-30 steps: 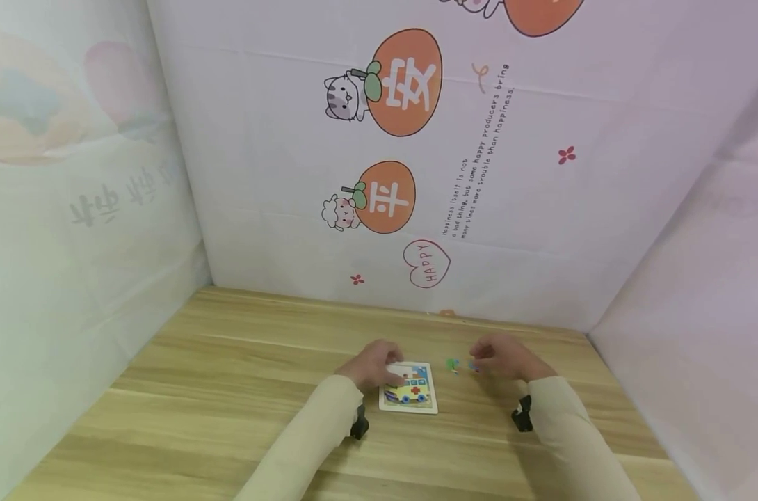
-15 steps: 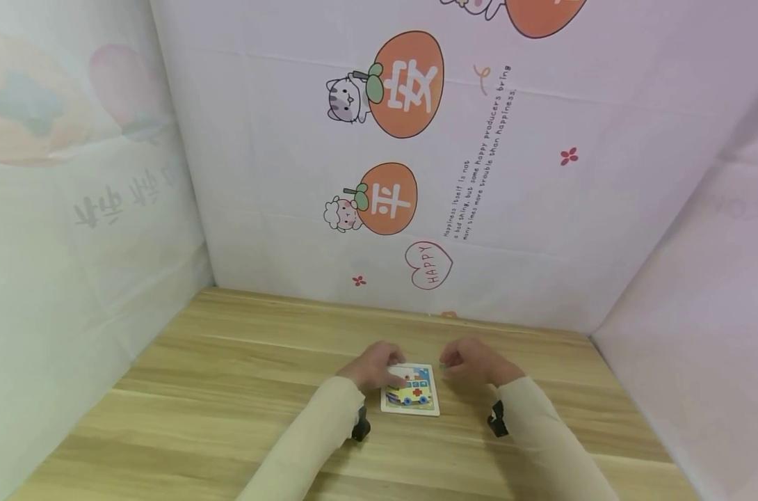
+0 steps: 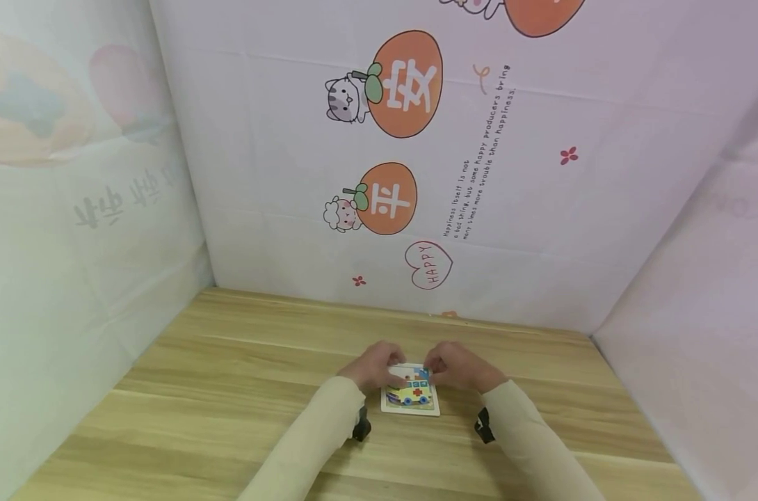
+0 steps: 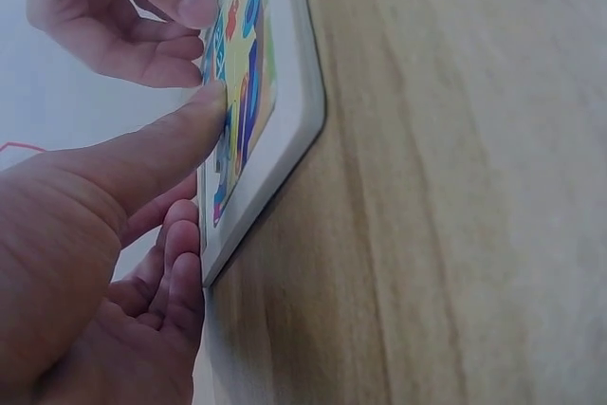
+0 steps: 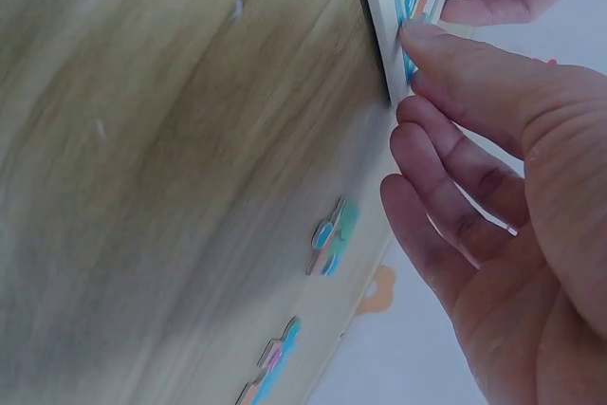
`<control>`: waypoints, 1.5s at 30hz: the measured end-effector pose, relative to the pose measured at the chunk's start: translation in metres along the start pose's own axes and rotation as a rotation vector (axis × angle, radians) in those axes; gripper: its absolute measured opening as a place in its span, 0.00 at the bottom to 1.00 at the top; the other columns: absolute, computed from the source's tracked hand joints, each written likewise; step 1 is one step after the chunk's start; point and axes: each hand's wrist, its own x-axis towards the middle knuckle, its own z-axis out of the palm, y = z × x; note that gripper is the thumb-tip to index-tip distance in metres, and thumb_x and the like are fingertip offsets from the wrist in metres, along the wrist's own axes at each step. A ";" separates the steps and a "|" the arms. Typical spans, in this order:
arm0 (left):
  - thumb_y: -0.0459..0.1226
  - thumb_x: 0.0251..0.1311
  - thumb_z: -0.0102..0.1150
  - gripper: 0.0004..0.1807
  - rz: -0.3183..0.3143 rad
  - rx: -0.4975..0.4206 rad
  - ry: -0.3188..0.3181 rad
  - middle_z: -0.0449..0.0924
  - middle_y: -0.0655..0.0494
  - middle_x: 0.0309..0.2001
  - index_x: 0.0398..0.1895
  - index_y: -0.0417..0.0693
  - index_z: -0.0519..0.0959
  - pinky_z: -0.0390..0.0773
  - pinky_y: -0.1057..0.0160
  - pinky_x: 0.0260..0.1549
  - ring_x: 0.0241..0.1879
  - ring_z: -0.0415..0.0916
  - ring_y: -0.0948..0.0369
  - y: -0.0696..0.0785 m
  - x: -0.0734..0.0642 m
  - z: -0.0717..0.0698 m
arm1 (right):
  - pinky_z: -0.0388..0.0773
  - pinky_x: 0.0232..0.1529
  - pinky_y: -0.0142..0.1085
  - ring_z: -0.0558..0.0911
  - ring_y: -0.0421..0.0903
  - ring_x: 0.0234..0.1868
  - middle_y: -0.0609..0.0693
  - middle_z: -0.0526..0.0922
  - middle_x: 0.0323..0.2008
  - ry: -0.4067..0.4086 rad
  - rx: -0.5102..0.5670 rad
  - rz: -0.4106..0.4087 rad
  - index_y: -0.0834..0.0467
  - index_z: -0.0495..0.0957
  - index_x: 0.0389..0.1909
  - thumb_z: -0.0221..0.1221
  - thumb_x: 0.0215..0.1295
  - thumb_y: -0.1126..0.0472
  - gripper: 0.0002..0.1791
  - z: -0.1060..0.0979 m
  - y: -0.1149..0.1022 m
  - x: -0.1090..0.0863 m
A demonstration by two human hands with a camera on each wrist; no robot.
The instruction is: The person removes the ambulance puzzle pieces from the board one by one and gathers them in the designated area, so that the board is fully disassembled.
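A small jigsaw puzzle board with a white frame and a yellow ambulance picture lies on the wooden table. My left hand holds its left side; in the left wrist view the thumb presses on the picture while curled fingers sit at the frame's edge. At the top right corner, my right hand pinches a small blue puzzle piece between thumb and index finger, mostly hidden by the fingertips. Its other fingers are bent loosely beside the board.
Loose on the table in the right wrist view lie a green and blue puzzle piece and a blue and pink piece. A white printed sheet rises behind the table, with similar sheets at both sides.
My right hand has moved left from the loose pieces to the board's top right corner, with a piece between its fingertips. The left hand has stayed on the board.
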 end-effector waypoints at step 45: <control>0.36 0.57 0.79 0.22 0.097 0.095 -0.012 0.86 0.46 0.55 0.53 0.38 0.84 0.82 0.52 0.64 0.57 0.82 0.52 0.007 0.018 0.016 | 0.82 0.37 0.27 0.82 0.40 0.35 0.48 0.89 0.34 -0.027 0.169 0.014 0.61 0.88 0.37 0.74 0.58 0.72 0.08 0.001 0.005 0.006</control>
